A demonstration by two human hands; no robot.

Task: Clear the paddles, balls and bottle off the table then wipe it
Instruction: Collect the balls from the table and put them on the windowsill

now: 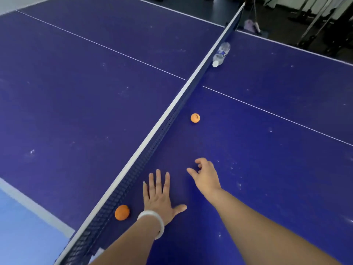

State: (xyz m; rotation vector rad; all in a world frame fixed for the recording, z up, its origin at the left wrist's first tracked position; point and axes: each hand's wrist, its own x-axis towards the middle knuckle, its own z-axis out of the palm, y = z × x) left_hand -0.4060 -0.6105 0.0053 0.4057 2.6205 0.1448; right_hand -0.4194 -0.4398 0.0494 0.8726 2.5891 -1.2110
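Two bare hands low over the near end of the dark blue table-tennis table (267,169), neither holding anything. Left hand (158,196) flat on the surface, fingers straight and spread, thumb out to the right, a white bangle (152,222) round the wrist. Just left of that wrist, against the foot of the black mesh net (152,142) with its white top band: the nearer orange ball (122,212), small and round. Closest to the left hand, then, but behind its fingertips, so probably calls for a pull back and a turn leftward, not a reach ahead. Right hand (205,176) a little farther forward, fingers loosely curled and empty, index stretched toward the net; touching the surface or just above it, cannot tell. Ahead of it, well apart, on the same side of the net: the farther orange ball (195,118), likely the right hand's pick. Farthest off, a clear plastic bottle (221,54) on its side, touching the net, long axis along it, white cap toward the camera. No paddles in view.
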